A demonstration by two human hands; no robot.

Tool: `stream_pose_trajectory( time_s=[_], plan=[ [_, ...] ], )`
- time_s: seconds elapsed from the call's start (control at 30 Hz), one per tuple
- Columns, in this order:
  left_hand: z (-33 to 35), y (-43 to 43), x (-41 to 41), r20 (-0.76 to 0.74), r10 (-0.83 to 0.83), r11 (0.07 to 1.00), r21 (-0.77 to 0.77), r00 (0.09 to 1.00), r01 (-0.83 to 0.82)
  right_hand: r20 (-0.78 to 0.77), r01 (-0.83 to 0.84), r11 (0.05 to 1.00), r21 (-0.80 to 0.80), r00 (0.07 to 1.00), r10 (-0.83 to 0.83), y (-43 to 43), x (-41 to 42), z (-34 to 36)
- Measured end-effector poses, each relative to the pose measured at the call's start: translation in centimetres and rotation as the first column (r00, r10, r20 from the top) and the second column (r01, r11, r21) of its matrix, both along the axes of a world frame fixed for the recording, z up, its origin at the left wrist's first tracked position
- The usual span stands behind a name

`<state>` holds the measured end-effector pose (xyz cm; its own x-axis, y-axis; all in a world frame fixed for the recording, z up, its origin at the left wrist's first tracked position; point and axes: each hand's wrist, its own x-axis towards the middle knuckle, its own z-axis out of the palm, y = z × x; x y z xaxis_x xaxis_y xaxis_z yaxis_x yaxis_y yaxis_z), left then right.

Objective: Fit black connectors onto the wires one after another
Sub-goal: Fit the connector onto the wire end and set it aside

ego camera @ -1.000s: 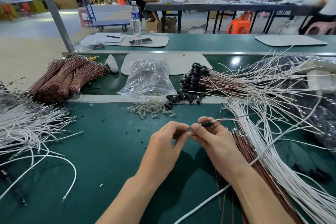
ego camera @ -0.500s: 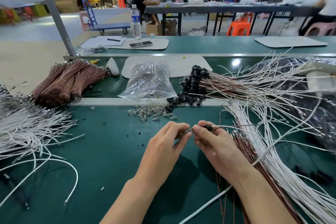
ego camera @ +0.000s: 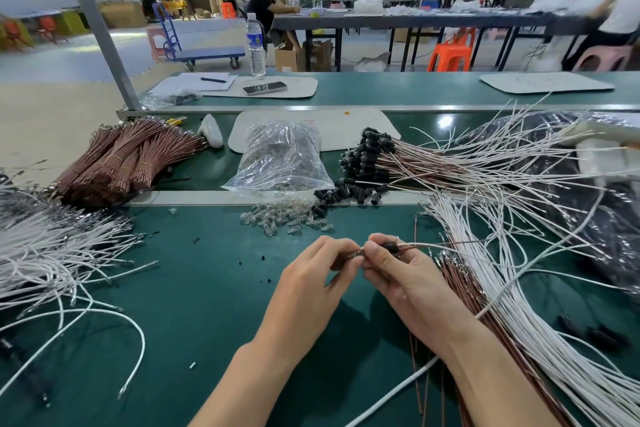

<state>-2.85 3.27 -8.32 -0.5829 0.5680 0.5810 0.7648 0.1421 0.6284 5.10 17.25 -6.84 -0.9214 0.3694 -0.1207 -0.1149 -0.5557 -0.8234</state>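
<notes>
In front of the clear plastic bag (ego camera: 280,156), the right hand (ego camera: 407,276) pinches the small black plastic connector (ego camera: 391,247) and the left hand (ego camera: 310,282) pinches the tip of the thin pale wire (ego camera: 437,245); judged light and limp, so grip near the joint

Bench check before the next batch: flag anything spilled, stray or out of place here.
Small clear parts lie spilled on the green mat in front of the clear bag, and loose black connectors straggle across the metal strip beside them. Black specks dot the mat nearer the camera. Nothing looks damaged.
</notes>
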Motion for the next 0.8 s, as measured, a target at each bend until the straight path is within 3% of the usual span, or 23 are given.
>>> stream_pose_trajectory(
  time_s=[0.5,0.8],
  plan=[
    [0.16,-0.19,0.24,-0.207,0.107,0.989,-0.074,0.972,-0.125,0.03,0.034,0.993,0.11,0.999,-0.037,0.21,-0.04,-0.48],
    [-0.32,-0.01,-0.18,-0.013,0.169,0.985,0.039,0.985,-0.169,0.014,0.109,0.994,0.031,0.994,-0.109,0.2,-0.24,0.04]
  ],
)
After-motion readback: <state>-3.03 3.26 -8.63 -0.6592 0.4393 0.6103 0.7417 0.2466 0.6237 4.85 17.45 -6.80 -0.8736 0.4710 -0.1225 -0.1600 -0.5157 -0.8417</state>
